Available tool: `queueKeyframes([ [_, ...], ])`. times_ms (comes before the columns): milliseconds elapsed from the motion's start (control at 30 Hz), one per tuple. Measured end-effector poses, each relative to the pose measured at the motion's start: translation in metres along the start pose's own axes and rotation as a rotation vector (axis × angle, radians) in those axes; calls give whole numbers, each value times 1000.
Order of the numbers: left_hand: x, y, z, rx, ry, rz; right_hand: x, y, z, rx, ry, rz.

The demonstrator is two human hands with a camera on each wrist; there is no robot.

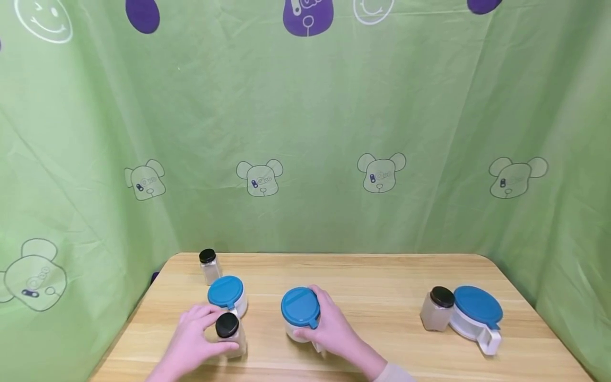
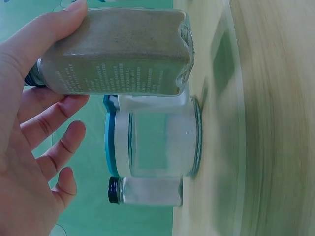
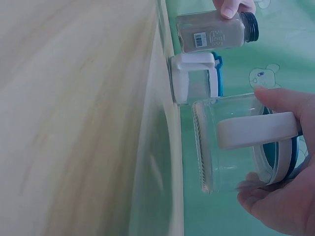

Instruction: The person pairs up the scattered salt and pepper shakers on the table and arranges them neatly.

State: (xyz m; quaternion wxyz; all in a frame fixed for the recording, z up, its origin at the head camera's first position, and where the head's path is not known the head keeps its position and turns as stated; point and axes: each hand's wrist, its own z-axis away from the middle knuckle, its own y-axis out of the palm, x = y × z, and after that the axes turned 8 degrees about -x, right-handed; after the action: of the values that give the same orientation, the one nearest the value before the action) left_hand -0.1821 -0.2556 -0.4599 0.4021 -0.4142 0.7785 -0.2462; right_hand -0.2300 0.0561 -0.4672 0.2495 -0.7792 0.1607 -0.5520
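My left hand (image 1: 194, 334) pinches a square glass spice jar (image 2: 118, 54) by its upper part, thumb on one side and fingers on the other. The jar has a black lid (image 1: 227, 324) and holds grey-brown powder. Further right, my right hand (image 1: 332, 326) grips a clear glass seasoning pot (image 3: 231, 172) around its top. That pot carries a blue lid (image 1: 300, 306) and a white handle (image 3: 256, 130), and looks see-through with nothing inside. Just beyond the left hand stands another blue-lidded pot (image 1: 226, 291), with a small black-capped jar (image 1: 210, 268) behind it.
On the right of the wooden table (image 1: 363, 276) stand a black-lidded jar (image 1: 435, 310) and a wider blue-lidded pot (image 1: 477, 310), side by side, the pot's white handle pointing toward the front. A green patterned curtain (image 1: 324, 223) hangs behind and along both sides.
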Motion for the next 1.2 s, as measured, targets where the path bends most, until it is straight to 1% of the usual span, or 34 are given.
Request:
queueKeyframes([
  [67, -2, 2, -1, 1, 6, 1, -1, -1, 0, -8, 6, 0],
  [233, -7, 7, -4, -14, 47, -12, -2, -4, 0, -28, 13, 8],
  [367, -11, 10, -6, -17, 66, -4, -3, -7, 0, -43, 24, 2],
  [467, -13, 12, -8, -3, 59, 11, -4, -8, 0, -59, 30, 2],
  [633, -18, 16, -13, 41, 22, 31, -5, -11, 0, -86, 50, 4],
  [733, -21, 18, -16, 60, 16, 35, -5, -12, 0, -100, 68, 8],
  [800, -22, 20, -18, 57, 29, 41, -6, -13, 0, -105, 79, 8],
  [867, -23, 22, -19, 36, 53, 35, -6, -14, 1, -114, 86, 12],
  [1000, -25, 26, -23, -1, 79, 36, -7, -15, 2, -134, 98, 13],
  [1200, -30, 27, -28, 13, 56, 42, -8, -18, 2, -166, 102, 27],
])
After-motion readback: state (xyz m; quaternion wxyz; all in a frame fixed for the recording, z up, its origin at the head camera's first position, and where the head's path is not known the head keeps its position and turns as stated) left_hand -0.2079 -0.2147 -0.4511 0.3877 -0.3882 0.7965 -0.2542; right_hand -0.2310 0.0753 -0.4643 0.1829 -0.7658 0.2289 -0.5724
